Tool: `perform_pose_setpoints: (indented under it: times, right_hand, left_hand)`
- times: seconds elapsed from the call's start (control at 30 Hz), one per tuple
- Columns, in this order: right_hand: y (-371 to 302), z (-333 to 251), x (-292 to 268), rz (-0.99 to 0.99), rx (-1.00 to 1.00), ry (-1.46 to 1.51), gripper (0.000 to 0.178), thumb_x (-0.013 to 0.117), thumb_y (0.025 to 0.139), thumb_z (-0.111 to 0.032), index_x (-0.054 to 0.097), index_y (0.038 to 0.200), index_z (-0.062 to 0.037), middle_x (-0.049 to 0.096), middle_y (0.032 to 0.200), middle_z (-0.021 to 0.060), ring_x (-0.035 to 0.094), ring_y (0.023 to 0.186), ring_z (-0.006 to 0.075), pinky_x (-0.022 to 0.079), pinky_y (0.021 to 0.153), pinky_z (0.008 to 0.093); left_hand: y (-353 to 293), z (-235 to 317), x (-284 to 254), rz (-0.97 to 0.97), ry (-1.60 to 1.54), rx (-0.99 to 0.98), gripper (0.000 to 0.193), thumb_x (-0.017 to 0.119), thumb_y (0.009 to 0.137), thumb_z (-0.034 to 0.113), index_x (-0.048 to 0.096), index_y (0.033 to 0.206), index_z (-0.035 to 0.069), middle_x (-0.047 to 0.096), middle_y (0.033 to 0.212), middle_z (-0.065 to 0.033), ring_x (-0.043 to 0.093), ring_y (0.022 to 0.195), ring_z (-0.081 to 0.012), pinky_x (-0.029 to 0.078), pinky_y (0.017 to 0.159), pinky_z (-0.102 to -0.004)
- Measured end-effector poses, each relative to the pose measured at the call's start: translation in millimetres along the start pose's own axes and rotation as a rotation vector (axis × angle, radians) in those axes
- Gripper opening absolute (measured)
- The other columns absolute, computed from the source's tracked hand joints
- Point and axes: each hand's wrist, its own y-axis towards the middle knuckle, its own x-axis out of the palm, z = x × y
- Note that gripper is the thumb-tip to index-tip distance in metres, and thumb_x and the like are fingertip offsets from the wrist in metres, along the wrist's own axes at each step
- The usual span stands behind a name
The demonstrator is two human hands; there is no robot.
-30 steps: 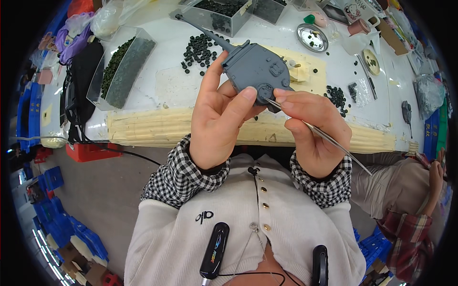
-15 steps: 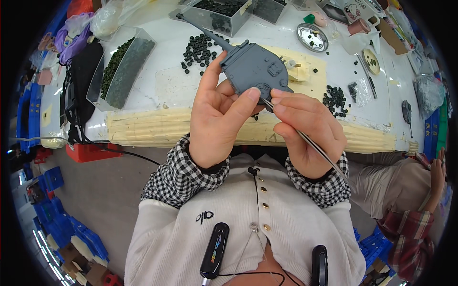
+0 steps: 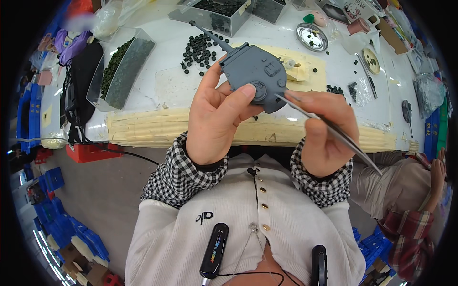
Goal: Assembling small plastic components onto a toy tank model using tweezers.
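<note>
White tabletop (image 3: 164, 50) spreads before you, edged in front by a pale yellow strip (image 3: 191, 127). Loose black rounds (image 3: 196, 52) lie beyond your left hand (image 3: 213, 112), partly behind the barrel of the grey model turret (image 3: 255, 66); the turret covers part of a yellow sheet (image 3: 315, 83). Your right hand (image 3: 331, 117) stands in front of a second black pile (image 3: 335, 88).

You hold the turret up above the table's near edge, left thumb on top beside the round hatch, fingers wrapped beneath. Your right fingers pinch steel tweezers (image 3: 346, 137), tips at the turret's near right edge; you cannot tell whether they touch.

To the left, a clear bin (image 3: 133, 71) holds green bits (image 3: 113, 64); farther off, a clear box (image 3: 207, 19) holds black parts (image 3: 222, 6). A silver dish (image 3: 300, 37) holds a few green pieces.
</note>
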Motion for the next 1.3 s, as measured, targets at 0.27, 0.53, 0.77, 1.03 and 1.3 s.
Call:
perform_pose_setpoints:
  times: [0.27, 0.53, 0.77, 1.03, 1.3]
  right_hand:
    - [19, 28, -22, 0.118, 0.124, -0.505, 0.015, 0.063, 0.094, -0.01, 0.066, 0.1, 0.003, 0.067, 0.091, 0.0115, 0.062, 0.085, 0.0172, 0.048, 0.078, 0.0287]
    - [27, 60, -12, -0.025, -0.073, -0.74, 0.017, 0.079, 0.075, -0.011, 0.07, 0.087, -0.0038, 0.064, 0.078, 0.0079, 0.058, 0.079, 0.0262, 0.048, 0.072, 0.0354]
    - [29, 53, -14, 0.008, -0.069, -0.699, 0.016, 0.079, 0.073, -0.007, 0.071, 0.086, -0.0041, 0.064, 0.077, 0.009, 0.058, 0.076, 0.0257, 0.048, 0.067, 0.0343]
    - [28, 4, -19, 0.152, -0.085, -0.532, 0.016, 0.076, 0.077, 0.002, 0.071, 0.091, -0.0024, 0.067, 0.084, 0.0103, 0.062, 0.076, 0.0214, 0.049, 0.069, 0.0297]
    - [19, 3, -5, -0.015, 0.048, -0.014, 0.014, 0.069, 0.085, 0.001, 0.065, 0.099, -0.0013, 0.069, 0.097, 0.0125, 0.058, 0.084, 0.0199, 0.047, 0.08, 0.0308]
  left_hand:
    - [3, 5, -6, -0.036, -0.07, 0.005, 0.049, 0.054, 0.096, 0.005, 0.033, 0.139, -0.001, 0.059, 0.124, -0.0175, 0.063, 0.111, -0.0237, 0.055, 0.093, -0.0389]
    - [3, 10, -7, -0.05, -0.071, -0.024, 0.045, 0.053, 0.096, 0.008, 0.035, 0.137, -0.001, 0.06, 0.123, -0.0169, 0.062, 0.111, -0.0229, 0.054, 0.095, -0.0399]
    - [3, 10, -7, -0.056, -0.05, -0.057, 0.046, 0.054, 0.097, 0.009, 0.035, 0.138, -0.001, 0.059, 0.125, -0.0153, 0.062, 0.111, -0.0224, 0.056, 0.091, -0.0373]
    - [3, 10, -4, -0.09, -0.074, -0.1, 0.048, 0.053, 0.097, 0.009, 0.035, 0.14, -0.002, 0.057, 0.126, -0.0154, 0.061, 0.113, -0.0232, 0.056, 0.091, -0.0371]
    - [0, 9, 4, -0.118, 0.028, -0.103, 0.054, 0.052, 0.098, 0.019, 0.031, 0.143, -0.003, 0.053, 0.132, -0.0161, 0.061, 0.114, -0.0233, 0.053, 0.096, -0.0384]
